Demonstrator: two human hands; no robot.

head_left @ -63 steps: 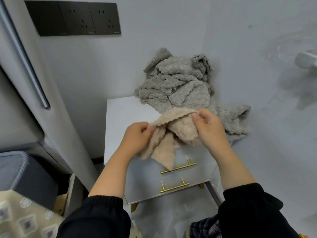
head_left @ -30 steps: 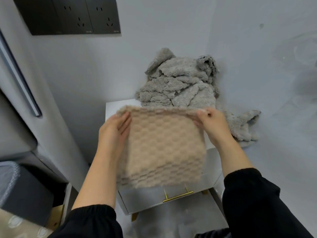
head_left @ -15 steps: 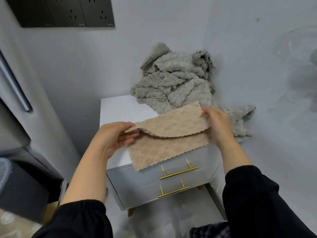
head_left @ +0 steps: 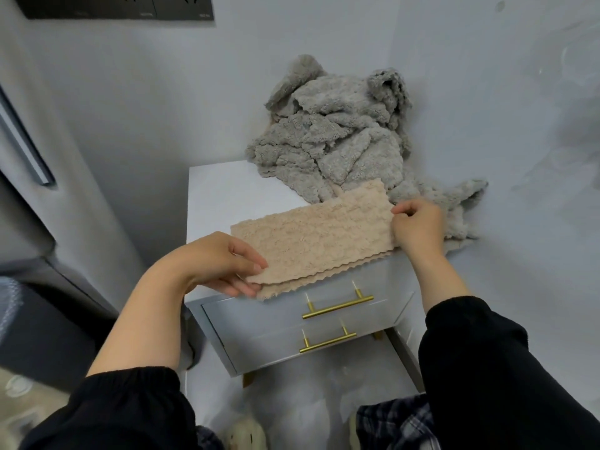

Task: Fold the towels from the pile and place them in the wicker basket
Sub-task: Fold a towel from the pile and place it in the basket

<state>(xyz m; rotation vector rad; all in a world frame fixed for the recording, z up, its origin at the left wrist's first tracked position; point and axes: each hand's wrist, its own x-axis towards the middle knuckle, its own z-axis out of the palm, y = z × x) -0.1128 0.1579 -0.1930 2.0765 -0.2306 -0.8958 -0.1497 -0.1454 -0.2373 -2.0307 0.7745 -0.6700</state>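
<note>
A beige towel [head_left: 318, 238] lies folded in half on the white cabinet top [head_left: 220, 196], its lower layer sticking out over the front edge. My left hand [head_left: 224, 261] pinches the towel's near left corner. At the far right corner, my right hand [head_left: 418, 225] pinches the towel's edge. Behind it a pile of grey towels [head_left: 337, 138] is heaped in the wall corner, with one end trailing off the cabinet's right side. No wicker basket is in view.
The cabinet has two drawers with gold handles [head_left: 337, 306]. A grey appliance door [head_left: 29, 157] stands at the left, with a dark bin [head_left: 35, 323] below it. Black wall sockets [head_left: 123, 8] are above. Walls close in behind and to the right.
I spread the bunched beige towel out in the air, then laid it on the cabinet and brought the top half down over the lower half. It now lies nearly flat.
</note>
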